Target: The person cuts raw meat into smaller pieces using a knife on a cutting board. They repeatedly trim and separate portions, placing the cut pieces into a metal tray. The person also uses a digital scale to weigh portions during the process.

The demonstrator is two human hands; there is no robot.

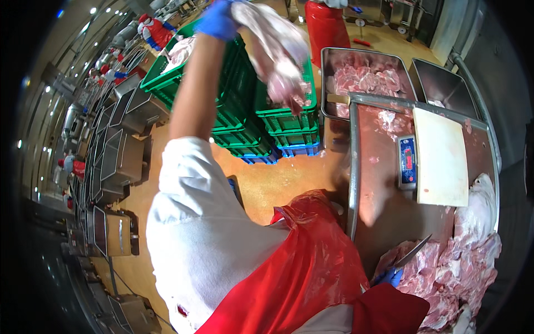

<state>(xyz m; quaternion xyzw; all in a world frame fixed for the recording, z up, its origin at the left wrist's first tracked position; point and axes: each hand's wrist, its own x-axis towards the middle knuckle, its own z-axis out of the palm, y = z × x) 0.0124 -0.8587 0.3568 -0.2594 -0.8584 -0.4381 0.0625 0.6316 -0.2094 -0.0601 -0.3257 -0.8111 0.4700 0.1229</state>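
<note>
My left hand (pixel 217 21), in a blue glove, is raised at the top of the view and closed around the end of a long, pale cut of meat (pixel 278 42). The cut hangs down over a stack of green crates (pixel 290 119), its lower end level with the top crate's opening. At the lower right, my blue-gloved right hand (pixel 389 277) is closed on a knife (pixel 413 251), the blade pointing up and right. That hand is beside a pile of raw meat (pixel 445 267) on the metal table (pixel 384 195); its fingers are partly hidden.
A white cutting board (pixel 442 158) lies beside a blue scale (pixel 407 161). Past the table stand a metal bin of meat pieces (pixel 364 78) and another bin (pixel 445 83). A taller green crate stack (pixel 233 100) is on the left. Co-workers in red aprons (pixel 325 30) are farther off.
</note>
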